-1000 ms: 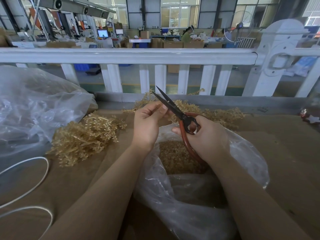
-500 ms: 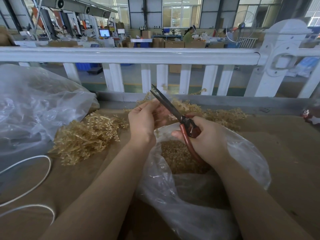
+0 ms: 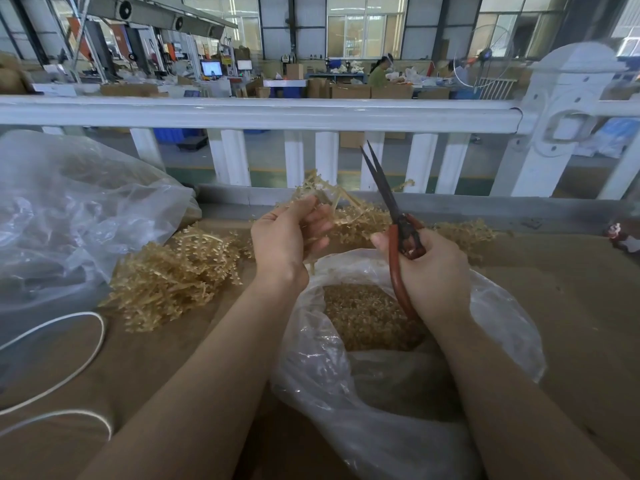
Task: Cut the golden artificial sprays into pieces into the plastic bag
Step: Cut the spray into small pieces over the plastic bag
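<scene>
My left hand point(image 3: 289, 237) grips a golden artificial spray point(image 3: 322, 192) whose branches stick up above my fingers. My right hand point(image 3: 433, 271) holds red-handled scissors point(image 3: 398, 230), blades nearly together and pointing up and away, just right of the spray. Below both hands an open clear plastic bag point(image 3: 502, 323) holds a heap of cut golden pieces point(image 3: 363, 313). A pile of uncut golden sprays point(image 3: 173, 271) lies on the brown table to the left, and more sprays point(image 3: 464, 233) lie behind my right hand.
A large crumpled clear plastic bag point(image 3: 69, 220) fills the left side. A white cord point(image 3: 79, 341) loops over the table's left front. A white railing point(image 3: 277, 112) runs behind the table's far edge. A small red-and-white figure point(image 3: 623, 237) sits at the far right.
My left hand has raised a fresh spray from the pile behind. The scissors swung from pointing up-left over my left hand to nearly upright, away from it.
</scene>
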`<control>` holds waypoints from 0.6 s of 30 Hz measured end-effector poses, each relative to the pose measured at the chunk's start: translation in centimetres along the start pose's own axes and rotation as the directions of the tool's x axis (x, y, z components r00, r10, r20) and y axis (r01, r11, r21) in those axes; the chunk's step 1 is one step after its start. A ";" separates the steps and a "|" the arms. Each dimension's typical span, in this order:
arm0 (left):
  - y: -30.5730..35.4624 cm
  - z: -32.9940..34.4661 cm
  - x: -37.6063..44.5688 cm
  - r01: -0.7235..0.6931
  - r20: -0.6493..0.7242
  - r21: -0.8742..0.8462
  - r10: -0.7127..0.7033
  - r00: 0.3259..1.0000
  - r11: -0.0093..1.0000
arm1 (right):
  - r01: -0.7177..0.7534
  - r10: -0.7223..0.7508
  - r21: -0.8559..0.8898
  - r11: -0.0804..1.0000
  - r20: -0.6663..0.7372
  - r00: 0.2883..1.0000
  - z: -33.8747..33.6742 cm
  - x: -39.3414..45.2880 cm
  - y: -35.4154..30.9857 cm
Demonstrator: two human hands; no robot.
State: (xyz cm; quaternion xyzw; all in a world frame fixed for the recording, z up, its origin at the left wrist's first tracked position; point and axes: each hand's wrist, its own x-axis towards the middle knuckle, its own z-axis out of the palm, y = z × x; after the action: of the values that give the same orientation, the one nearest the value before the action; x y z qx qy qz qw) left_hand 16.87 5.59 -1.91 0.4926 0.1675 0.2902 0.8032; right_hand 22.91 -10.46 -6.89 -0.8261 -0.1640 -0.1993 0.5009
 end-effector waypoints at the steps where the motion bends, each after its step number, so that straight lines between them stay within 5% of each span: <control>1: 0.0 0.1 0.0 -0.003 0.010 -0.004 0.003 1.000 1.000 | -0.014 0.014 -0.010 1.000 0.000 1.000 0.0 0.1 0.1; 13: -0.4 -0.2 0.0 -0.191 0.188 -0.005 0.188 0.964 0.982 | -0.071 0.069 -0.127 0.989 -0.016 0.997 0.0 0.3 0.2; 18: 0.6 -1.6 1.2 -0.263 0.179 0.157 0.234 0.956 0.952 | -0.093 0.100 -0.193 0.977 0.025 0.995 0.0 0.5 0.5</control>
State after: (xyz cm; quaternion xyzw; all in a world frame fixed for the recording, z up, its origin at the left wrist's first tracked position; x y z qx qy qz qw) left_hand 16.74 7.61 -2.11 0.6015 0.0653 0.3329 0.7233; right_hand 23.61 -10.64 -7.03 -0.8808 -0.1123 -0.1755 0.4252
